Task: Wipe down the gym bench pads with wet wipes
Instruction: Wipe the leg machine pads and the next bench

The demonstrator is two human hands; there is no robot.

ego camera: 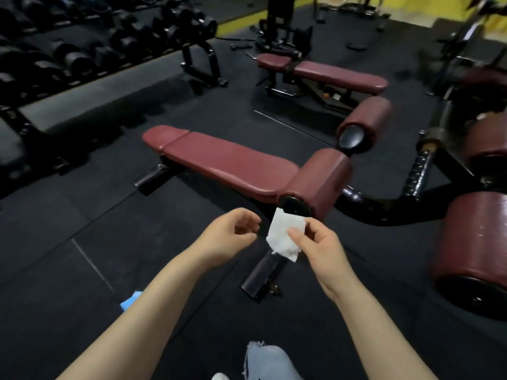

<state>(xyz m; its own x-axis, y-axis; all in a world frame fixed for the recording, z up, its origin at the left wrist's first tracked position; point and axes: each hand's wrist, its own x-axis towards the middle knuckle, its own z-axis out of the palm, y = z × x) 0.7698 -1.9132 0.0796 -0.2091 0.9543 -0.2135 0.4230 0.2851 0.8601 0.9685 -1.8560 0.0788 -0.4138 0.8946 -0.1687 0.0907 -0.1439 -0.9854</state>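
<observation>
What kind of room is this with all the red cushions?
Most likely a gym's weights area. A long maroon padded bench stands on black rubber flooring, and a rack of dumbbells lines the left side. The right hand holds a white wipe.

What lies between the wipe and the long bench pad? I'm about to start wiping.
Nothing visible. The right hand pinches the white wet wipe just before the long maroon vinyl bench pad; its top lies bare.

Dark rubber floor (82,220) spreads all around me; a dumbbell rack (90,50) fills the upper left of the frame; a yellow wall (406,12) runs along the top right.
</observation>
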